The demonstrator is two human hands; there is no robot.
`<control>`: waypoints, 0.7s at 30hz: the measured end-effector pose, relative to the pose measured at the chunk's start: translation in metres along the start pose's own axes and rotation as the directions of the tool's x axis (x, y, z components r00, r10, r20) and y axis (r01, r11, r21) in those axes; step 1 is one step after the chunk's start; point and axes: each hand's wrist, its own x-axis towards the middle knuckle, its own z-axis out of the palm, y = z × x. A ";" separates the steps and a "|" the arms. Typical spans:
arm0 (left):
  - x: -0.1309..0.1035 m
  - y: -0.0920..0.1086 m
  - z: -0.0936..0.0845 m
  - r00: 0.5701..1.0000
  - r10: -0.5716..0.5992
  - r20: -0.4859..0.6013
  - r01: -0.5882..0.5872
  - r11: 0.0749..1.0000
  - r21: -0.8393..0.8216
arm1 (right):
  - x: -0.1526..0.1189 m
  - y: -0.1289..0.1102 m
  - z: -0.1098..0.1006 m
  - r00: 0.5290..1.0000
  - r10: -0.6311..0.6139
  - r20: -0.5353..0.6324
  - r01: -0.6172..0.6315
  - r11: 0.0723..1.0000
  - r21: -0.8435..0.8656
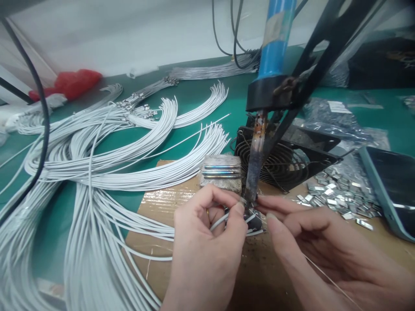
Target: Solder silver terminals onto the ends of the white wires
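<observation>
My left hand (207, 246) is closed, pinching a white wire (219, 221) between thumb and forefinger. The wire's end lies by the lower tip of an upright soldering iron (256, 164) with a blue handle. Other white wire ends pass under this hand. My right hand (311, 246) is closed as well, thumb and fingers beside the iron's tip. A thin strand of solder wire (330, 280) runs through its palm toward the fingertips. The fingers partly hide the spot where wire and iron tip come together, so I cannot tell whether they touch.
Bundles of white wires (155, 179) spread across the green mat at left. A grey block (220, 172) with metal rods and a black fan (285, 160) stand behind the iron. Small metal pieces (343, 194) and a phone (392, 190) lie at right on cardboard.
</observation>
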 end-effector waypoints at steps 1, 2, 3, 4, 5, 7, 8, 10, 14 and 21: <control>0.000 0.000 0.000 1.000 0.003 -0.001 -0.003 1.000 -0.002 | 0.000 0.000 0.000 1.000 -0.005 -0.004 0.005 1.000 0.003; 0.000 0.000 0.000 1.000 0.005 -0.002 -0.005 1.000 -0.007 | 0.000 0.000 0.000 1.000 -0.015 -0.005 0.015 1.000 -0.001; 0.000 0.001 0.000 1.000 0.006 0.000 -0.006 1.000 -0.010 | 0.000 -0.001 0.000 1.000 -0.029 -0.005 0.029 1.000 -0.011; 0.000 0.001 0.000 1.000 0.007 0.005 -0.007 1.000 -0.014 | 0.001 -0.001 0.000 0.999 -0.039 -0.001 0.039 0.999 -0.021; 0.000 0.001 -0.001 1.000 0.008 0.009 -0.008 1.000 -0.016 | 0.001 -0.001 0.000 0.999 -0.042 0.001 0.042 0.999 -0.030; 0.000 0.001 -0.002 1.000 0.008 0.009 -0.008 1.000 -0.010 | 0.001 -0.002 -0.001 1.000 -0.021 0.004 0.021 0.999 -0.029; 0.000 0.001 -0.002 1.000 0.007 0.007 -0.007 1.000 -0.004 | 0.001 -0.002 -0.001 1.000 -0.008 0.003 0.008 1.000 -0.025; 0.000 0.002 -0.002 1.000 0.012 0.001 -0.012 1.000 0.004 | 0.001 -0.002 -0.001 1.000 0.011 -0.003 -0.011 1.000 -0.021; -0.001 0.002 -0.003 1.000 0.023 0.006 -0.023 1.000 0.015 | 0.002 0.000 -0.002 0.998 -0.052 0.032 0.053 0.998 -0.042; -0.002 -0.002 -0.006 0.999 0.029 0.026 -0.030 0.998 0.050 | -0.002 -0.004 0.002 0.999 0.028 -0.019 -0.028 1.000 0.007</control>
